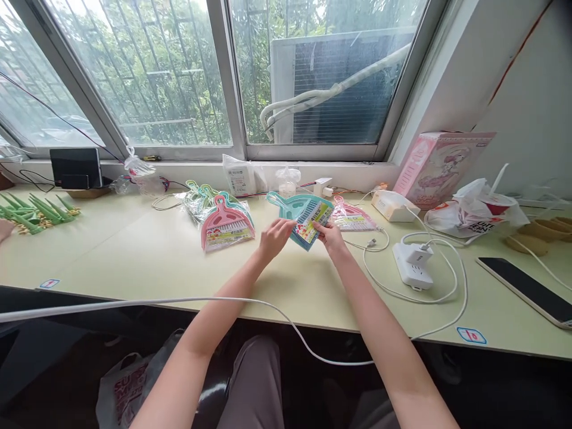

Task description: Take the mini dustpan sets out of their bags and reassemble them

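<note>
A teal mini dustpan and brush set (302, 208) in a clear wrapper with a yellow label is held above the table, tilted. My left hand (276, 237) grips its left side, fingers closed over the edge. At the lower right edge, my right hand (331, 236) pinches it with the thumb on the label. Left of my hands lies a pile of wrapped dustpan sets, a pink one (226, 226) on top and green ones (196, 202) behind. Another pink dustpan set (354, 215) lies just right of my right hand.
A white power strip (413, 265) with looping cables sits at right, near a phone (527, 289). A tissue box (395, 205), a pink box (442, 170) and a bagged cup (482, 205) stand behind. A white cable (250, 300) crosses over my forearms. Another person's hand (5, 229) shows far left.
</note>
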Available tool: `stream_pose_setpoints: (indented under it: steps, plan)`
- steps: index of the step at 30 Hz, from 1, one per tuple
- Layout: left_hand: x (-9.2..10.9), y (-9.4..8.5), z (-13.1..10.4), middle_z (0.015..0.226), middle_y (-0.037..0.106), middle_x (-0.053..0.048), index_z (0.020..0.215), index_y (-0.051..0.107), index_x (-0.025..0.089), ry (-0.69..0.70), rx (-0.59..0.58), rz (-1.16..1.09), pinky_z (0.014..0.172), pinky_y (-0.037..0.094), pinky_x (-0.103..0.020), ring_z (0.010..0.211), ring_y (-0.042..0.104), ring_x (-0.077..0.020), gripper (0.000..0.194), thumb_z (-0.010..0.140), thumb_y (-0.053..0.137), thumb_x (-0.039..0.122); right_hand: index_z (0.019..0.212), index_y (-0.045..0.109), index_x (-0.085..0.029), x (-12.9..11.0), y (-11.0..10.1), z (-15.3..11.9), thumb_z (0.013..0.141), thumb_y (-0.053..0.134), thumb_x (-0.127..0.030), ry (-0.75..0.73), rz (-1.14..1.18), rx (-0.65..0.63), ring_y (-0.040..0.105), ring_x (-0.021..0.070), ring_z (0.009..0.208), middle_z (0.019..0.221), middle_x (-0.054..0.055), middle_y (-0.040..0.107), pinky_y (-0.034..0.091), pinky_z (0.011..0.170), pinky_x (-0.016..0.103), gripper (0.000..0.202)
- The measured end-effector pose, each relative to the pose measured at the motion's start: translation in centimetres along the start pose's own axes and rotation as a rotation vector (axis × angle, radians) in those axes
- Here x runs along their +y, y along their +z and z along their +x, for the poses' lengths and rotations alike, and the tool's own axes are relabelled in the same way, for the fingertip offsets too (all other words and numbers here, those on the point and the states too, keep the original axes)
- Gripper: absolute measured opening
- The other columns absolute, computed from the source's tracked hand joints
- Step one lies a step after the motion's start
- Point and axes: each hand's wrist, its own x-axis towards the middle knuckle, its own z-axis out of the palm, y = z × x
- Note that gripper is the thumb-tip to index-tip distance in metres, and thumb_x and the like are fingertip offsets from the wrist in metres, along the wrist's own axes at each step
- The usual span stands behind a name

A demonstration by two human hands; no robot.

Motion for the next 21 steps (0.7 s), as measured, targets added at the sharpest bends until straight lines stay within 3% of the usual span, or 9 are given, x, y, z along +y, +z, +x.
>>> stream_pose_setpoints:
  steps: [1,3,5,7,9,12,15,19,21]
  plan:
    - [0.4,0.1,0.0,0.112,0.071,-0.007,0.108,0.067,0.025,0.012,0.039,-0.004,0.100,0.045,-0.034,0.111,0.062,-0.0193,0.023,0.096,0.053,0.038,0.078,0.072,-0.016,0.2,0.1,-0.1,0.052,0.093,-0.028,-0.029,0.024,-0.007,0.072,0.0228,0.083,0.085,0.006,0.076,0.063,0.079,0.037,0.036]
    - [0.9,0.0,0.4,0.137,0.058,-0.012,0.124,0.059,0.023,-0.096,0.250,-0.032,0.117,0.030,-0.044,0.136,0.046,-0.0251,0.046,0.089,0.062,0.051,0.082,0.073,-0.017,0.5,0.4,-0.3,0.051,0.094,-0.034,-0.100,0.064,-0.028,0.072,0.0226,0.087,0.090,0.006,0.077,0.062,0.080,0.036,0.041]
    - [1.1,-0.4,1.0,0.153,0.039,-0.016,0.141,0.045,0.022,-0.348,0.510,-0.148,0.123,0.016,-0.049,0.150,0.024,-0.0286,0.074,0.082,0.064,0.062,0.086,0.074,-0.017,0.8,0.8,-0.7,0.051,0.093,-0.039,-0.157,0.095,-0.038,0.071,0.0223,0.091,0.096,0.006,0.076,0.061,0.081,0.035,0.045]
    - [1.0,-0.9,1.8,0.157,0.034,-0.015,0.147,0.037,0.024,-0.616,0.584,-0.441,0.122,0.019,-0.050,0.152,0.019,-0.0286,0.081,0.083,0.060,0.068,0.086,0.074,-0.018,1.0,1.2,-1.2,0.052,0.093,-0.041,-0.174,0.107,-0.046,0.070,0.0226,0.093,0.099,0.007,0.076,0.060,0.081,0.036,0.046]
    - [0.8,-1.2,2.3,0.152,0.043,-0.013,0.145,0.042,0.024,-0.794,0.392,-0.853,0.118,0.031,-0.050,0.148,0.030,-0.0303,0.076,0.085,0.055,0.070,0.086,0.074,-0.017,1.2,1.6,-1.5,0.051,0.092,-0.042,-0.170,0.089,-0.057,0.070,0.0227,0.091,0.099,0.007,0.076,0.060,0.080,0.036,0.047]
    - [1.2,-0.5,2.1,0.135,0.060,-0.014,0.132,0.056,0.018,-0.909,0.027,-1.271,0.109,0.045,-0.048,0.133,0.050,-0.0332,0.066,0.083,0.064,0.061,0.085,0.074,-0.015,1.2,2.1,-1.8,0.051,0.091,-0.043,-0.176,0.033,-0.036,0.069,0.0219,0.086,0.094,0.008,0.076,0.059,0.078,0.037,0.048]
    - [2.3,1.1,1.3,0.122,0.068,-0.013,0.122,0.062,0.016,-0.980,-0.068,-1.375,0.102,0.051,-0.045,0.118,0.062,-0.0308,0.057,0.077,0.075,0.048,0.082,0.072,-0.014,1.0,2.2,-1.8,0.050,0.090,-0.044,-0.217,0.015,0.063,0.069,0.0229,0.086,0.089,0.008,0.075,0.059,0.076,0.038,0.048]
    - [3.2,2.4,0.6,0.121,0.068,-0.013,0.117,0.063,0.017,-0.993,-0.204,-1.378,0.096,0.053,-0.044,0.113,0.064,-0.0287,0.055,0.077,0.074,0.054,0.078,0.068,-0.015,1.0,2.1,-1.8,0.047,0.090,-0.040,-0.241,0.038,0.232,0.068,0.0229,0.088,0.088,0.008,0.075,0.059,0.077,0.036,0.046]
    - [3.2,2.5,0.6,0.125,0.066,-0.014,0.119,0.062,0.018,-0.950,-0.215,-1.339,0.098,0.052,-0.045,0.116,0.063,-0.0291,0.059,0.076,0.075,0.055,0.080,0.068,-0.015,1.1,2.2,-1.9,0.048,0.089,-0.039,-0.245,0.055,0.257,0.068,0.0223,0.090,0.092,0.008,0.075,0.060,0.077,0.034,0.045]
